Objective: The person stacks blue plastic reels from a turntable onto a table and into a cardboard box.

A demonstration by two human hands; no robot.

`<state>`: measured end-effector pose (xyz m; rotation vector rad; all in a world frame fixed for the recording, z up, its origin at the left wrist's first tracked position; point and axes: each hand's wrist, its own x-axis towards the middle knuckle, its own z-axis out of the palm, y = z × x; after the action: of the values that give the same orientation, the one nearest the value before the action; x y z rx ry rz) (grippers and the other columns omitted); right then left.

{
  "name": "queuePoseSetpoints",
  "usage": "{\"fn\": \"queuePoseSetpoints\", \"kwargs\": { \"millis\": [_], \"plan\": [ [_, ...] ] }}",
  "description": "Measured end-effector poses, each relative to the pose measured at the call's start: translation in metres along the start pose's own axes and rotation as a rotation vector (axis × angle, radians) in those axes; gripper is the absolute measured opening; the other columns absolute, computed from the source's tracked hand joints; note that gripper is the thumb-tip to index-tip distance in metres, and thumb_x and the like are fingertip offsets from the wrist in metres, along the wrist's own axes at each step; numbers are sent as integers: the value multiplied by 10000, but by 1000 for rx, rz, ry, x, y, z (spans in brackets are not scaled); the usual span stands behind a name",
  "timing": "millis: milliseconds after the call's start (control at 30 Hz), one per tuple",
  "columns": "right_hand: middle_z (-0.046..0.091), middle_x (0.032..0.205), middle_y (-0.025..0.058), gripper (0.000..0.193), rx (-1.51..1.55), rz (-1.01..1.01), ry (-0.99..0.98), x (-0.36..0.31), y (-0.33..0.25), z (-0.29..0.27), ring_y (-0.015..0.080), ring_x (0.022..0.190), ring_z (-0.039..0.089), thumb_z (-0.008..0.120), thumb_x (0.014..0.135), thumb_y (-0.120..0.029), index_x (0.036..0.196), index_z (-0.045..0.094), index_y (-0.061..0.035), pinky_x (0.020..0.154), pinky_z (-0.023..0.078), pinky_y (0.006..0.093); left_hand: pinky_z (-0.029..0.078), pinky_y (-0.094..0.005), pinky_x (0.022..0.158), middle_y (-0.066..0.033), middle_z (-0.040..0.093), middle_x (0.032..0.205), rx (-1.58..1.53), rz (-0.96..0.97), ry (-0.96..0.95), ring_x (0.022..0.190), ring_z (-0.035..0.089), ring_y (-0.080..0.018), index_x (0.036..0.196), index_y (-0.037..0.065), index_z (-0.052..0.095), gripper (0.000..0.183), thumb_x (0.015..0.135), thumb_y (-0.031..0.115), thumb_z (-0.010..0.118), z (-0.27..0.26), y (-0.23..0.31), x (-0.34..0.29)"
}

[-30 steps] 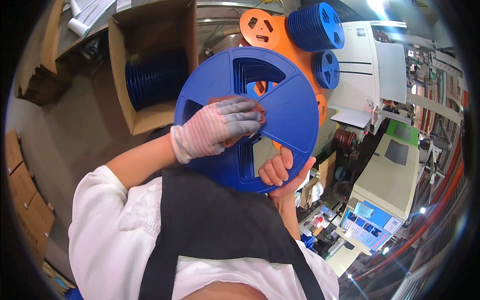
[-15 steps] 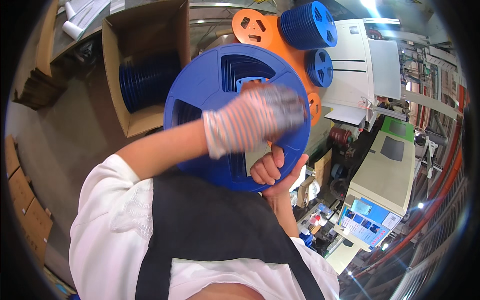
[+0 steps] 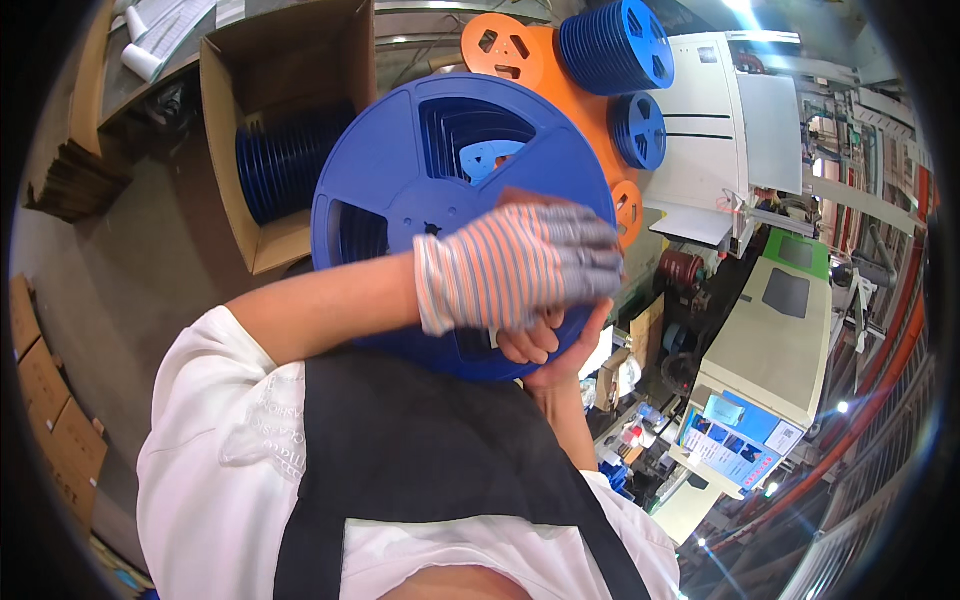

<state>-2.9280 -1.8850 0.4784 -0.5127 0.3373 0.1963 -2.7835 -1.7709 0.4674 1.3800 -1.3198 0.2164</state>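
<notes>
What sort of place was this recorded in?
Probably a factory or production workshop: a large cream machine with a green end stands at right, and stacked blue reels sit in an open cardboard box.

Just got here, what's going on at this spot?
A person holds a stack of blue reels up in front of their apron. The bare right hand hooks its fingers into a window near the lower edge. The gloved left hand lies over the front face with something reddish-brown, maybe a cloth, under it. More blue reels sit in an open carton to the left.
</notes>
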Motion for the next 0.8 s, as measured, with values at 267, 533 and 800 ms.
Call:
{"fn": "queuePoseSetpoints", "kwargs": {
  "millis": [267, 533, 800],
  "plan": [
    [361, 544, -55, 550, 29, -95, -75, 1, 0, -8, 66, 455, 349, 488, 866, -684, 844, 430, -137, 478, 285, 235, 504, -381, 898, -116, 623, 1182, 229, -338, 67, 1120, 580, -309, 1137, 71, 628, 497, 677, -106, 570, -32, -69, -55],
    [371, 541, -49, 465, 196, -247, -50, 1, -14, -16, 65, 444, 343, 525, 913, -568, 824, 438, -119, 457, 285, 237, 396, -162, 615, -46, 695, 991, 201, -693, 583, 668, 477, -26, 1230, 39, 575, 439, 816, -107, 549, -91, -51, -144],
    [391, 574, -39, 433, 208, -233, -48, 13, -33, -13, 79, 486, 389, 542, 921, -525, 865, 434, -109, 488, 327, 245, 533, -372, 795, -147, 476, 1374, 274, -570, -481, 938, 616, -306, 1324, 176, 493, 637, 737, 191, 740, -80, -13, -150]
  ]
}}
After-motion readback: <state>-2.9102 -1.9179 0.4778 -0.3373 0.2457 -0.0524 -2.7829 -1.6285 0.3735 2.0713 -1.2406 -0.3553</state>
